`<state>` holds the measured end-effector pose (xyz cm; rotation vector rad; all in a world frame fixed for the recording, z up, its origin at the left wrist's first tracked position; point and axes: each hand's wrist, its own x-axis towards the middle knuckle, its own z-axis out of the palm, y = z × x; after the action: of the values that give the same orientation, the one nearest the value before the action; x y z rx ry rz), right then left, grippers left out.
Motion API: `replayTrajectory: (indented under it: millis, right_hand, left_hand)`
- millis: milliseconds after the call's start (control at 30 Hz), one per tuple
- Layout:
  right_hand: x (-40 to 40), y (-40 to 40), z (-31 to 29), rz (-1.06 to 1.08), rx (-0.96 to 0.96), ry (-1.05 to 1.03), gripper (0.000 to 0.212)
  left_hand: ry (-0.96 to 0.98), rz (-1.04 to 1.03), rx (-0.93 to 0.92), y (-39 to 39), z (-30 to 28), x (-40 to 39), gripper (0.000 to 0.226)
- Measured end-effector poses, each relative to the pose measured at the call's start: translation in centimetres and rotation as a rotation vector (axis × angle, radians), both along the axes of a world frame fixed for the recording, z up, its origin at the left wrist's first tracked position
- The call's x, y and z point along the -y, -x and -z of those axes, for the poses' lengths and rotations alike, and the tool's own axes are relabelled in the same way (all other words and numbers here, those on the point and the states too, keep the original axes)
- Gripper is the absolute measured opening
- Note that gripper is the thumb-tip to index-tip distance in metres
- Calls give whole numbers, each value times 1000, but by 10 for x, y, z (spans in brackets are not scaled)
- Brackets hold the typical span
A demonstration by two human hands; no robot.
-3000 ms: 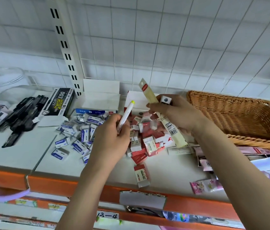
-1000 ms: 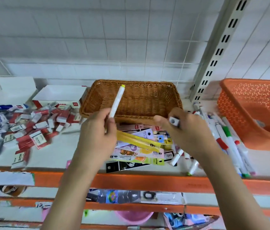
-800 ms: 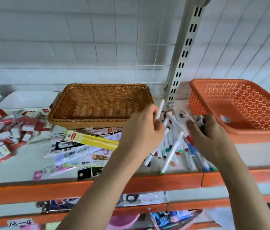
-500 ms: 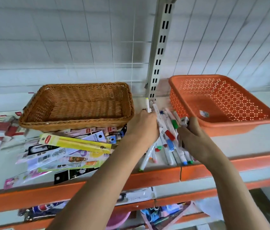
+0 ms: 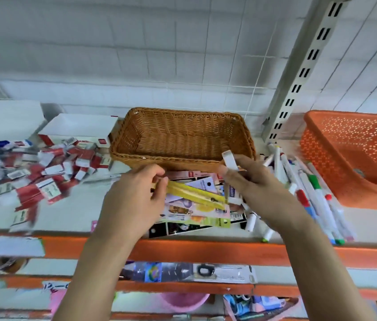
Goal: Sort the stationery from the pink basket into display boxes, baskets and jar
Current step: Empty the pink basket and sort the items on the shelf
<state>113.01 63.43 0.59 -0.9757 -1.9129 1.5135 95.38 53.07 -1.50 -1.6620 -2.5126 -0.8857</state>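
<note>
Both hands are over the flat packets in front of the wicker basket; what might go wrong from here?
1. The left hand pinches the long yellow packet atop a loose, overlapping pile of carded packets near the orange shelf edge; lifting it may drag others off.
2. The right hand holds a small white eraser-like piece, which may slip.
3. The white markers lie loose nearby and may roll off.

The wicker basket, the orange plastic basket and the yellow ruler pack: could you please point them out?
wicker basket (image 5: 233, 126): head view, right wall.
orange plastic basket (image 5: 335, 144): head view, left wall.
yellow ruler pack (image 5: 194, 195): head view, mid-length.
</note>
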Motion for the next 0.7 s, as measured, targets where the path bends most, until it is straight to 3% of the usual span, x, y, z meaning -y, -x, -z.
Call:
replayTrajectory:
  millis: [133,267,467,600,700]
  right_hand:
    - [23,66,13,-35,-86,170,11]
    - [52,147,26,61,-192,316,8]
    - [95,265,34,121,-204,321,23]
    - [113,324,24,116,-213,312,18]
    - [120,356,15,55,-135,178,32]
  left_hand:
    - [3,-16,32,57,9,34,19]
    - [17,-21,50,130,12,72,17]
    - [-14,-44,20,246,8,119,17]
    - [-24,-58,26,301,4,141,17]
    - [-48,-94,51,325,3,156,15]
